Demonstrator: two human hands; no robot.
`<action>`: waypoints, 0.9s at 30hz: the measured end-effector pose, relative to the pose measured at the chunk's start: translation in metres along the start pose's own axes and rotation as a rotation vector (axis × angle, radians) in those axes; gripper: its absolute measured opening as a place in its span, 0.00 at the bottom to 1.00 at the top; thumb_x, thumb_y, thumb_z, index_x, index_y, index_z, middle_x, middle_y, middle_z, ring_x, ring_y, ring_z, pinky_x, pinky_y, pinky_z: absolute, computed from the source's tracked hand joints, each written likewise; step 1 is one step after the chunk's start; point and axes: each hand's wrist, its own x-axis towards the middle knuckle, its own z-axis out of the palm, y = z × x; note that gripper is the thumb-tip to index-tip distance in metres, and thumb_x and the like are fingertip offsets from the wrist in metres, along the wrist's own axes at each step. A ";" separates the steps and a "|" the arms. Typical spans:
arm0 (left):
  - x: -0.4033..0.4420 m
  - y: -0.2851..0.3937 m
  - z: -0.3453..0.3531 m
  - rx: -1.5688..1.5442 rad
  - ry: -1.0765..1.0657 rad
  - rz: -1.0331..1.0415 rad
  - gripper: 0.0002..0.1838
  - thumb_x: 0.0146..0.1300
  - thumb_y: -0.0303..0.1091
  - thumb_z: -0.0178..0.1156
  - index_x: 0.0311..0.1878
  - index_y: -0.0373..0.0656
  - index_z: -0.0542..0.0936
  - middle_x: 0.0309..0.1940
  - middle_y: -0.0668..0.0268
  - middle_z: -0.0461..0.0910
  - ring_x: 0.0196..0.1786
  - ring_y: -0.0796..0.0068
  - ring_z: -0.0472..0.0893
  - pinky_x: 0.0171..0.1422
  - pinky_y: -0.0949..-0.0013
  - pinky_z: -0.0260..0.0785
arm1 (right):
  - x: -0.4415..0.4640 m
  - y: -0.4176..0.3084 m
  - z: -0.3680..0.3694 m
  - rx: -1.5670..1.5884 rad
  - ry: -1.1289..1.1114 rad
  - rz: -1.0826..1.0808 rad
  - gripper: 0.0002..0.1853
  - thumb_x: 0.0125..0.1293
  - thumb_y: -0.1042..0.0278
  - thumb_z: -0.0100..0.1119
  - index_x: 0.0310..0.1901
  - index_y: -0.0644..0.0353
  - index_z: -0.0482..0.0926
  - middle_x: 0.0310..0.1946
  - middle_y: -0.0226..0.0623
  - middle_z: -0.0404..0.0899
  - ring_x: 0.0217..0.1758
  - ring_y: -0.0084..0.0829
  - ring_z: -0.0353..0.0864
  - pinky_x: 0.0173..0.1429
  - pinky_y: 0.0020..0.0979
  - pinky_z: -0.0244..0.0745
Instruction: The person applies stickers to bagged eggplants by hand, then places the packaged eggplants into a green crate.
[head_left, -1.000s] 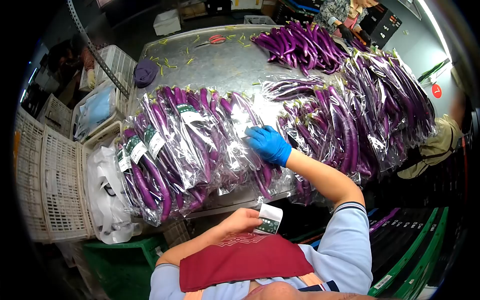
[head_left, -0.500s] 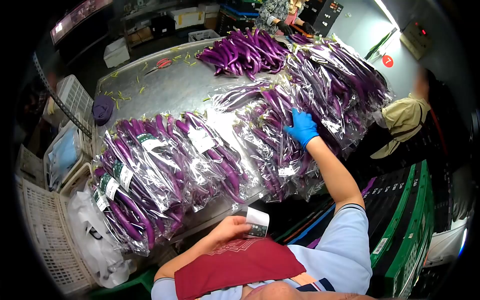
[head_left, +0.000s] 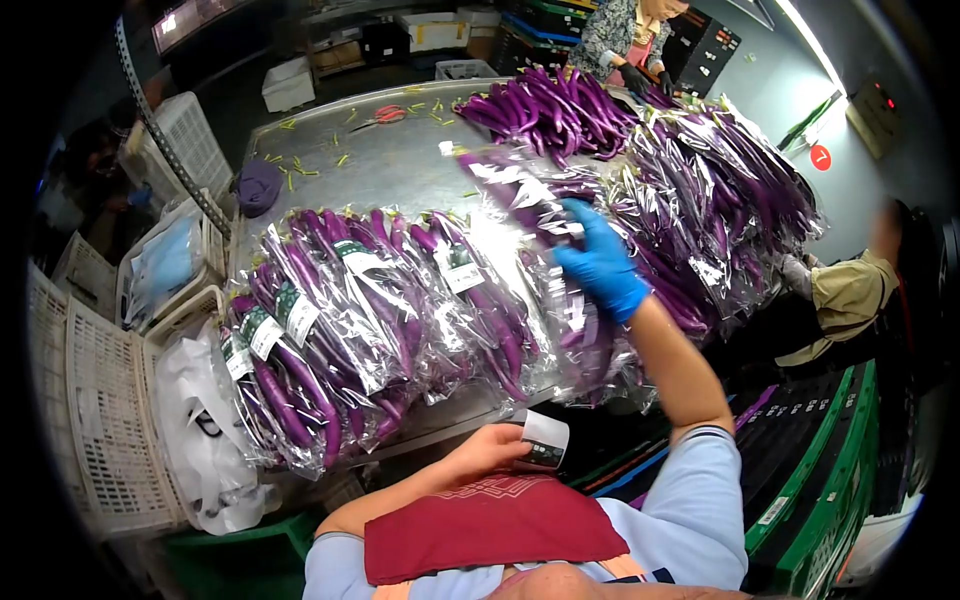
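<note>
My right hand point(head_left: 606, 268), in a blue glove, is closed on a clear bag of long purple eggplants point(head_left: 515, 190). The bag is raised at a slant and smeared by motion. My bare left hand point(head_left: 488, 450) holds a roll of white and dark printed labels point(head_left: 546, 432) just off the table's near edge. Bagged eggplants with labels point(head_left: 320, 340) lie side by side on the table to the left. A larger heap of bagged eggplants point(head_left: 715, 190) is at the right, beyond my right hand.
Loose eggplants point(head_left: 548, 112) are piled at the back of the metal table point(head_left: 330, 150). Red scissors point(head_left: 388, 114), green stem bits and a purple cloth point(head_left: 259, 187) lie there too. White crates point(head_left: 125, 400) stand left, green crates point(head_left: 825, 470) right. Two other people stand at the table.
My right hand has taken hold of an eggplant bag and raised it from the heap, swinging its far end leftward. My left hand still holds the labels. The view has shifted.
</note>
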 end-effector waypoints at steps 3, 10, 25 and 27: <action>-0.002 -0.004 0.000 -0.017 0.013 0.057 0.15 0.61 0.30 0.50 0.50 0.34 0.71 0.37 0.66 0.76 0.36 0.81 0.74 0.40 0.76 0.67 | 0.028 0.072 0.078 -0.654 -0.102 -0.340 0.27 0.47 0.72 0.57 0.52 0.63 0.66 0.44 0.46 0.71 0.43 0.38 0.72 0.49 0.32 0.68; -0.033 0.029 0.007 -0.090 0.178 0.333 0.17 0.61 0.26 0.49 0.53 0.33 0.68 0.46 0.62 0.73 0.45 0.75 0.75 0.50 0.69 0.70 | -0.009 0.042 0.078 -0.738 -0.258 -0.428 0.18 0.59 0.59 0.50 0.46 0.63 0.70 0.39 0.47 0.72 0.41 0.44 0.72 0.42 0.39 0.68; -0.025 0.036 0.014 0.080 0.126 0.136 0.14 0.60 0.26 0.51 0.48 0.30 0.71 0.40 0.61 0.77 0.42 0.75 0.77 0.48 0.72 0.70 | -0.038 0.045 0.002 -0.425 -0.757 -0.020 0.17 0.52 0.69 0.59 0.43 0.65 0.71 0.36 0.38 0.75 0.39 0.30 0.74 0.45 0.27 0.68; -0.020 0.029 0.015 0.002 0.187 0.180 0.12 0.60 0.26 0.51 0.45 0.31 0.73 0.37 0.63 0.77 0.38 0.78 0.77 0.43 0.75 0.70 | -0.051 0.033 0.006 -0.767 -0.506 -0.409 0.20 0.50 0.67 0.60 0.44 0.64 0.68 0.35 0.46 0.72 0.39 0.45 0.73 0.43 0.34 0.68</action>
